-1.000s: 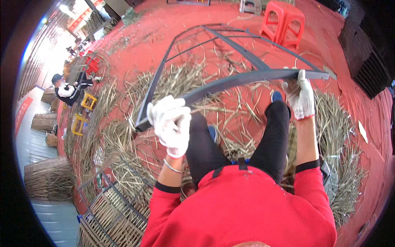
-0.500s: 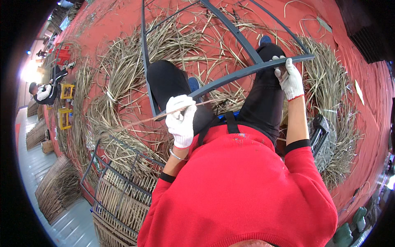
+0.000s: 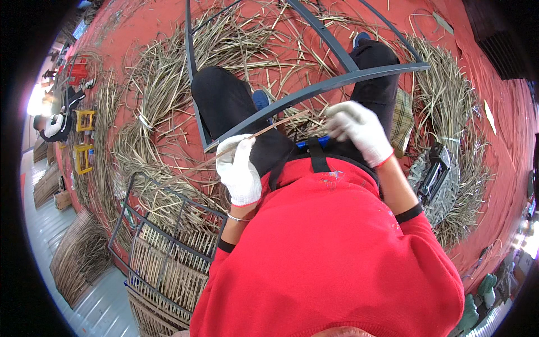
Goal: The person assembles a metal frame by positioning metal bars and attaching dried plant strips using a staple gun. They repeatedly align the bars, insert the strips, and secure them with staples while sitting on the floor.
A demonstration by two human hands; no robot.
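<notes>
A dark grey metal frame (image 3: 321, 89) with a curved near bar rests across my knees. Just below the bar's left end, my left hand (image 3: 240, 173) in a white knit glove pinches a thin brown strip (image 3: 279, 123). One end of the strip points up to the right, short of my right hand; its other part trails down to the left over the straw. My right hand (image 3: 359, 130), also gloved, is off the bar above my lap. Its fingers are smeared by motion, and whether they hold anything does not show.
Bundles of dry strips (image 3: 443, 95) lie around me on the red floor covering. To my left stands a metal frame partly woven with slats (image 3: 168, 253). At right lies a black tool (image 3: 437, 175). Yellow stools (image 3: 84, 158) and a seated person (image 3: 53, 126) are farther left.
My right hand has let go of the bar and come inward to the left, toward the strip's end. My left hand has shifted slightly left and down, still with the strip.
</notes>
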